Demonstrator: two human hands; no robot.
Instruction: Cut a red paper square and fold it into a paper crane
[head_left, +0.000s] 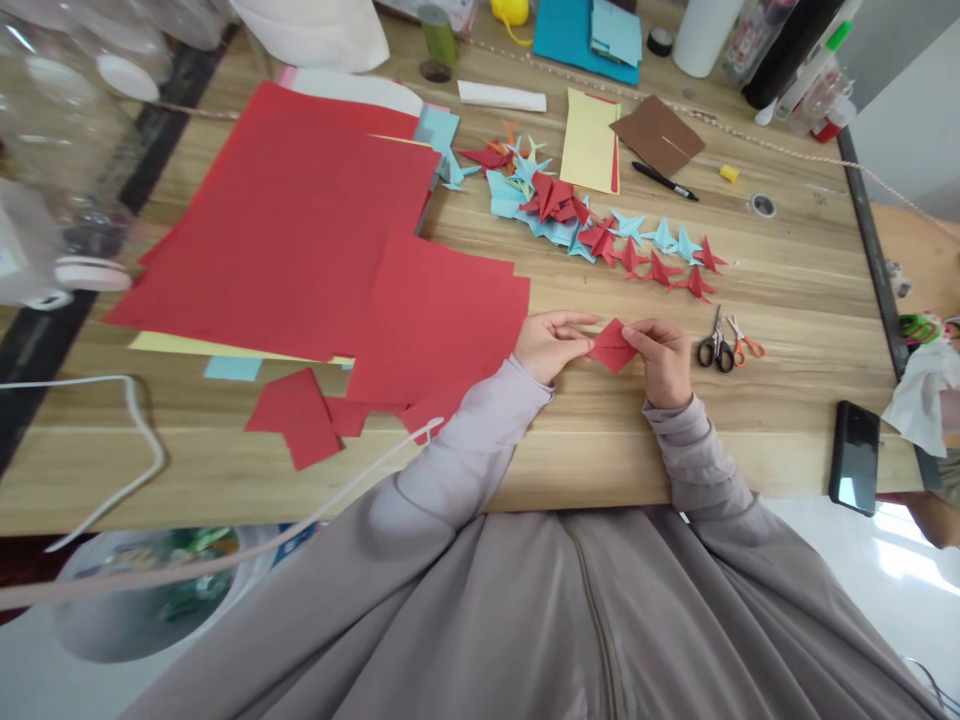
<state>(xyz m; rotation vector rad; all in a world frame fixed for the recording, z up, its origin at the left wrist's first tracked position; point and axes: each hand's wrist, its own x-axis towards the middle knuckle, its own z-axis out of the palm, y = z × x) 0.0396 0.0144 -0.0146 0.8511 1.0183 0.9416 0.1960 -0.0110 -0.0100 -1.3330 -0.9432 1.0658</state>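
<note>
Between the right grip (664, 358) and the left grip (551, 345): a small red square of paper (611, 352), turned corner-on toward the wearer, a crease or folded edge running across its middle (whether its lowest point touches the counter (795, 270), I cannot tell).
Right grip: closed in a pinch, thumb and forefinger together on the square's upper right edge, probably to steady it while leaving most of its face uncovered.
Left grip: thumb tip at the square's left corner, fingers stretched loosely past it with a gap showing; whether it pinches that corner or only braces it, I cannot tell.
Scissors: black-handled scissors (716, 343) and orange-handled scissors (740, 340) lie near the right grip, handles toward the wearer, presumably for an easy pick-up.
Red sheets: smaller red sheets (442, 315) lie beside the left grip, overlapping a larger red stack (300, 210), likely kept to this side as supply; red offcuts (300, 415) sit nearer the front edge.
Folded figures: beyond the hands, red figures (660, 270) and pale blue figures (664, 236) run in two rows from a mixed heap (553, 197), seemingly sorted mostly by colour.
Far side: yellow paper (589, 140) and brown paper (660, 137) lie beside a black pen (664, 181), apparently out of the hands' way.
Right edge: a phone (855, 458) rests well apart from the paper, perhaps to keep it from being knocked.
</note>
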